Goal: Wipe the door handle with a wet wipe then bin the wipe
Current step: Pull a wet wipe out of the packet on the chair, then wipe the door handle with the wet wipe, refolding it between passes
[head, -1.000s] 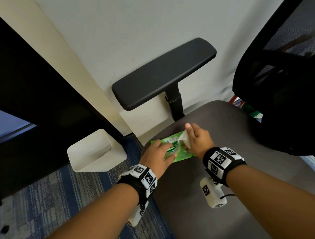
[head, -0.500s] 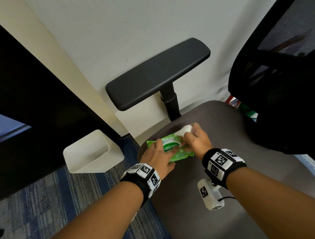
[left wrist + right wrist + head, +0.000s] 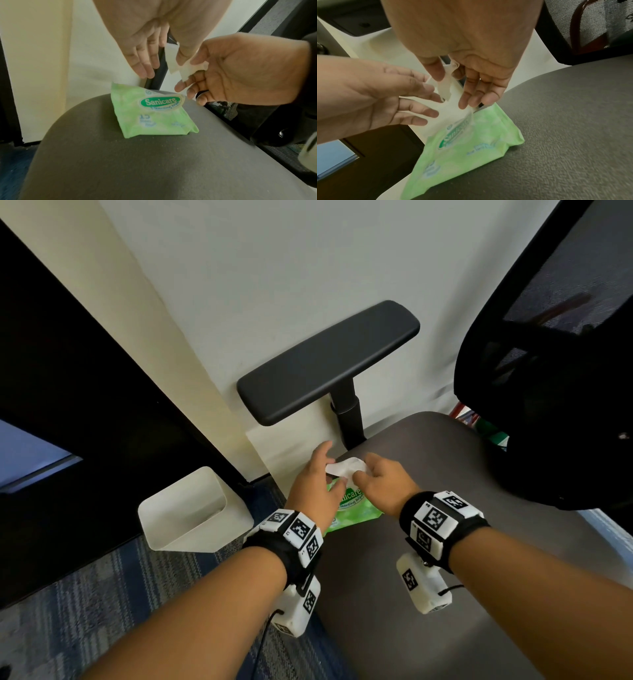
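Observation:
A green wet wipe pack (image 3: 349, 506) lies at the front left of the grey chair seat (image 3: 462, 525). Just above it a white wet wipe (image 3: 344, 467) hangs stretched between both hands. My left hand (image 3: 320, 474) pinches the wipe's left end with thumb and forefinger, the other fingers straight. My right hand (image 3: 368, 475) pinches the other end; the right wrist view shows the wipe (image 3: 447, 86) between its thumb and forefinger. The wipe (image 3: 172, 59) is clear of the pack (image 3: 154, 115). No door handle is in view.
A white open bin (image 3: 191, 508) stands on the blue carpet left of the chair, against the cream door frame. A dark door (image 3: 68, 371) fills the left side. The black armrest (image 3: 329, 361) juts out above the hands, and the mesh backrest (image 3: 548, 371) rises at right.
The right hand has pulled the wipe up out of the pack. The left hand has left the pack and taken the wipe's other end. Both hands now sit higher.

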`<state>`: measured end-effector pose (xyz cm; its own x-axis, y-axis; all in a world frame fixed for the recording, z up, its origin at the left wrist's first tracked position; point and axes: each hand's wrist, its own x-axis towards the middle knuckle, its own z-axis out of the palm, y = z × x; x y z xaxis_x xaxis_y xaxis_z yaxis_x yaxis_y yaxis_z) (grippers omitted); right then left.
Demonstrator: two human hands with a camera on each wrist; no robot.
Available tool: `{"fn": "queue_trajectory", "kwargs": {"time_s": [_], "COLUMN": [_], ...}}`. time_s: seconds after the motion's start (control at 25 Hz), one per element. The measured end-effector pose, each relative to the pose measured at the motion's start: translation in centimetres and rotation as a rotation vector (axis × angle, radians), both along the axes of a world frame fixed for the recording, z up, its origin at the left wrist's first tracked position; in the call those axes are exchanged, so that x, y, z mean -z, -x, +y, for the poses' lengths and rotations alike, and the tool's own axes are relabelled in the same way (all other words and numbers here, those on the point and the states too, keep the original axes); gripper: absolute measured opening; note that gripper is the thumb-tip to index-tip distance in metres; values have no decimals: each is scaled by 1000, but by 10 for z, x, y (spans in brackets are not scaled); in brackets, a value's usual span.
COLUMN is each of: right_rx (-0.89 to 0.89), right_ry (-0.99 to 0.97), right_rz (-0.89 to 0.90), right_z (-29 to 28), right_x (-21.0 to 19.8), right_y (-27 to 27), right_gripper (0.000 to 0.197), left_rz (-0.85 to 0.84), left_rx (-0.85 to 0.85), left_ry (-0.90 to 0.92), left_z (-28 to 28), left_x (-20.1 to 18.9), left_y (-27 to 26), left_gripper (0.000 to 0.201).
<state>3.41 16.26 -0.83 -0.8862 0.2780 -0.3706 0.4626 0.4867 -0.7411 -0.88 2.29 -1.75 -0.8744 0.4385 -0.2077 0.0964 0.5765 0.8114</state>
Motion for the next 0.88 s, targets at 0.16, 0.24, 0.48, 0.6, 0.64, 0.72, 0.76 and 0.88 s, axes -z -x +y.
{"fn": "queue_trajectory", "kwargs": {"time_s": [0.16,0.24,0.48,0.6,0.64,0.72,0.76,0.88], "right_rx": [56,147,271,286,281,262,242,168], "right_ry": [116,218,440,496,508,522,519,423], "right_rz": [39,64,172,272,296,341,360,402], "right_z": [-13,-16,-48,-74,-84,-103,-115,-147], "right_x": [-10,-10,-37,-61,-71,-91,-102,-131], "right_y": [1,3,4,8,9,12,14,17], "right_gripper": [9,8,19,19,17,13,11,10], "left_rz": [177,171,211,239,241,232,232,249], "left_rx": [40,2,-85,-104,-106,-122,-134,-181], "left_ry": [15,25,-45,-57,-53,-44,-48,-83], "left_z": [-15,-23,-61,-82,-92,-111,-121,-151], "left_x": [-14,-17,-37,-59,-67,-84,-93,-118], "left_y": [1,1,5,5,6,8,8,8], "left_gripper": [14,11,24,22,21,20,23,25]}}
